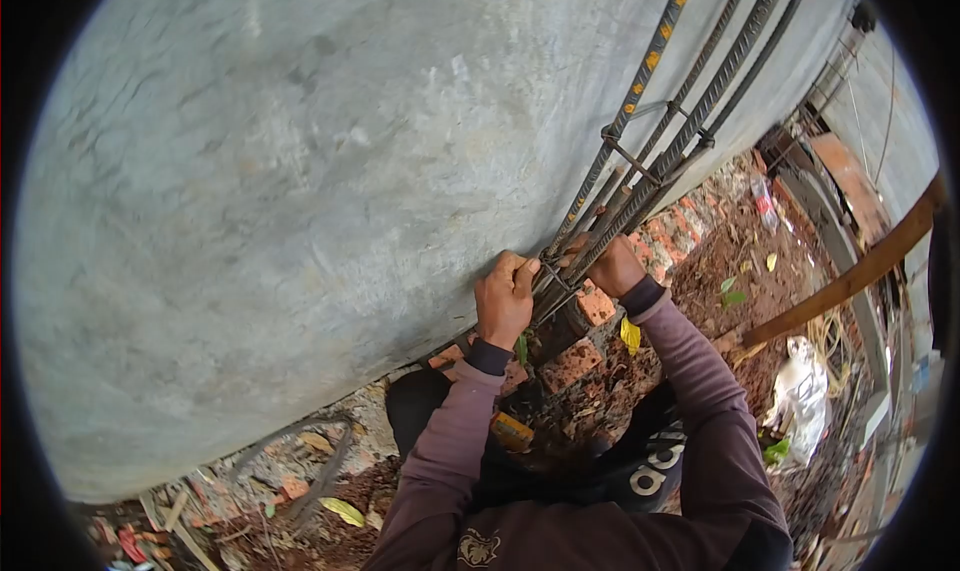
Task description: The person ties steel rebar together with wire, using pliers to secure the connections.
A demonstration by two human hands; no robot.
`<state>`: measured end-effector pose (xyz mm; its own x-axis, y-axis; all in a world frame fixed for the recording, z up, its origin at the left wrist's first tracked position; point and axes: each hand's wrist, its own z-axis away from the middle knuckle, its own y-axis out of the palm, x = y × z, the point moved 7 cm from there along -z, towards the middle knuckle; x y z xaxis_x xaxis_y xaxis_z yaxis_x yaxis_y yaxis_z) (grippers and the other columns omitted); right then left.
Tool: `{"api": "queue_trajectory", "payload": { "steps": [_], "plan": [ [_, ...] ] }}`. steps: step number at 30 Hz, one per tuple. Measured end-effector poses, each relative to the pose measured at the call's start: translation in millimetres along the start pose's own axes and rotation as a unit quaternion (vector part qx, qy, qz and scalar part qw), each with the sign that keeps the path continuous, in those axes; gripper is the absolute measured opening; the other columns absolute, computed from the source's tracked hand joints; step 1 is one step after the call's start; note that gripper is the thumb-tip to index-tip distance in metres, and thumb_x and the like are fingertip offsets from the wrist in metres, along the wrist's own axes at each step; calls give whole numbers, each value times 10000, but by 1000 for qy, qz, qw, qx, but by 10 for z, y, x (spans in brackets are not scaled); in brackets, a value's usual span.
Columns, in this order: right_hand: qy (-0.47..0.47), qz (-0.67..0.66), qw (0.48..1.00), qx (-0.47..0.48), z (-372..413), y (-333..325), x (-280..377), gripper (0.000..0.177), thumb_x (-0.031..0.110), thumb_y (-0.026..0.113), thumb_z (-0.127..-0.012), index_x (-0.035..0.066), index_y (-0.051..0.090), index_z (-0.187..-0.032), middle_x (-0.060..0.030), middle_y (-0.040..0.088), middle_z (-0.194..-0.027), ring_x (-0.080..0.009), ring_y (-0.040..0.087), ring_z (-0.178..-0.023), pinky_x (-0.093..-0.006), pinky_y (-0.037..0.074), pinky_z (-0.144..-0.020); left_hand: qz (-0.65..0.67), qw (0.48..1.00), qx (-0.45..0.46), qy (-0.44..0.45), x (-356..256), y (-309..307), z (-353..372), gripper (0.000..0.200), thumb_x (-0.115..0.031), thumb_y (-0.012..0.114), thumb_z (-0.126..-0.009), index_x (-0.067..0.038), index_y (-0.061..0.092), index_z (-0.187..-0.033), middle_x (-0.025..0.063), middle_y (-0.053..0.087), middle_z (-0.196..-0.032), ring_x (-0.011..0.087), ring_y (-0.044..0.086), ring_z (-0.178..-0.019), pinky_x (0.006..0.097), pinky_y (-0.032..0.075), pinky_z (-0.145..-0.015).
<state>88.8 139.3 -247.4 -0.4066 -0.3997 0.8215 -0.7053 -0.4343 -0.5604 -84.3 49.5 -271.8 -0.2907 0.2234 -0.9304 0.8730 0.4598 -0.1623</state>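
Head: hands [505, 299] [614, 267] grip rebar [700, 101].

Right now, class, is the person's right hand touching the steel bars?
Touching. The head view shows the right hand closed around the steel bars with no gap.

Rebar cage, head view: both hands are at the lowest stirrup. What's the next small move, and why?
Probably snug the lower stirrup square across the bars. The left hand and right hand grip the rebar bundle on either side of it, just above the bricks, while the upper stirrup already sits across the bars.
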Motion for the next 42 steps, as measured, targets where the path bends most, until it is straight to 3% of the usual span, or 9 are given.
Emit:
{"api": "queue_trajectory", "payload": {
  "steps": [1, 4, 7, 9, 16, 26, 31, 36, 42],
  "plan": [
    [-55, 304, 951, -37, 205, 33, 251, 184, 44, 701, -805, -26, 616, -953, -158, 659, -939, -265, 664, -844, -396, 543, -730, 3, 1000, -12, 10, -8, 8, 11, 194, -162, 644, -911, -18, 605, -788, 130, 547, -560, 210, 481, -439, 341, 369, -454],
    [38, -65, 935, -346, 992, 29, 108, 111, 35, 624, -886, -23, 642, -979, -113, 692, -890, -195, 678, -793, -316, 539, -706, -21, 1000, -17, -3, 40, 21, 41, 165, -152, 650, -906, -20, 639, -809, 120, 583, -592, 230, 525, -466, 334, 406, -471],
    [169, -318, 894, -266, 1138, 799, 196, 224, 143, 592, -950, -45, 644, -1060, -75, 676, -888, -123, 615, -730, -273, 521, -672, -31, 998, -37, 36, -96, -11, 58, 123, -125, 651, -895, -17, 666, -837, 115, 634, -676, 260, 604, -573, 346, 470, -542],
    [223, -517, 756, -334, 771, 1175, 193, 268, 196, 596, -957, -48, 648, -1056, -55, 664, -846, -115, 589, -695, -257, 502, -648, -55, 995, -17, 77, -198, -18, 23, 103, -106, 647, -888, -15, 677, -852, 112, 658, -752, 278, 635, -666, 358, 496, -602],
    [195, -650, 628, -380, 341, 1317, 57, 202, 190, 620, -942, 2, 673, -890, -39, 653, -817, -119, 586, -695, -266, 481, -622, -80, 986, 28, 147, -226, -10, 9, 105, -79, 632, -885, 7, 690, -902, 139, 688, -875, 284, 664, -802, 360, 519, -712],
    [176, -353, 765, -510, 393, 1280, 144, 239, 160, 596, -932, -8, 631, -766, -48, 599, -650, -113, 529, -558, -285, 426, -531, -128, 975, 183, -6, -106, -243, 10, 213, -56, 549, -908, 15, 678, -1063, 160, 701, -937, 281, 673, -865, 368, 520, -779],
    [139, -57, 869, -471, 411, 1120, 355, 281, 157, 559, -948, 3, 560, -713, -26, 584, -616, -82, 465, -548, -280, 381, -514, 46, 973, 227, -20, 287, -234, 16, 233, -99, 529, -935, 31, 668, -1070, 33, 624, -758, 123, 549, -612, 274, 459, -574],
    [99, -144, 874, -454, 307, 1193, 248, 293, 170, 547, -958, 25, 520, -705, -6, 549, -615, -77, 437, -547, -271, 367, -499, 412, 799, 184, -397, 402, -195, 246, 285, -176, 536, -952, 18, 609, -1147, -85, 412, -652, 0, 319, -476, 165, 247, -396],
    [107, -166, 885, -421, 394, 1174, 283, 274, 168, 546, -941, 22, 498, -714, -6, 444, -594, -78, 395, -564, -281, 342, -504, 434, 789, 174, -398, 523, -197, 288, 320, -183, 544, -951, 42, 582, -1174, -84, 429, -672, 0, 320, -466, 160, 256, -382]
  ]
}}
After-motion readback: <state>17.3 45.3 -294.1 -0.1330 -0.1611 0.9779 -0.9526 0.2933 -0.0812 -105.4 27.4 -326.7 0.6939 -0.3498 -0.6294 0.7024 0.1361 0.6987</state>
